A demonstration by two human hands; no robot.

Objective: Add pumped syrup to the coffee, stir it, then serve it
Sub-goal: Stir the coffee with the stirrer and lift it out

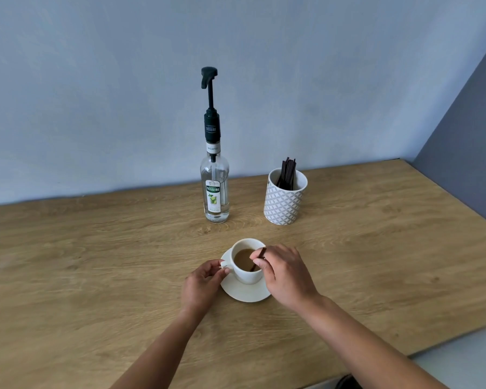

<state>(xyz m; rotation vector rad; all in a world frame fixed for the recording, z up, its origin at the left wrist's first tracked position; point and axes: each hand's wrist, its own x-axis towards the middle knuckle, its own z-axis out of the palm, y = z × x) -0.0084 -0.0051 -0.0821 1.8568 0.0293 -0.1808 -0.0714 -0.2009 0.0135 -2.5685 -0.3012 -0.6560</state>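
Pinching a dark stir stick between thumb and fingertips, the right hand reaches over the near right rim of a white coffee cup, and the stick's lower end dips at a slant into the pale brown coffee. The left hand is closed on the cup's small handle at its left side, thumb and forefinger around it. The cup stands upright on a white saucer, which lies flat on the wooden tabletop near the middle, close to the person. Both forearms come in from the near edge.

Farther back, well apart from the cup, a clear glass Teisseire mojito syrup bottle stands upright, almost straight behind the cup. It is fitted with a black pump whose stem is raised and whose spout points left. To the right of the bottle, apart from it, stands a white holder with a grey lattice pattern; a bundle of dark stir sticks leans inside it, their tips rising above its rim. A pale blue wall runs behind the tabletop's far edge.
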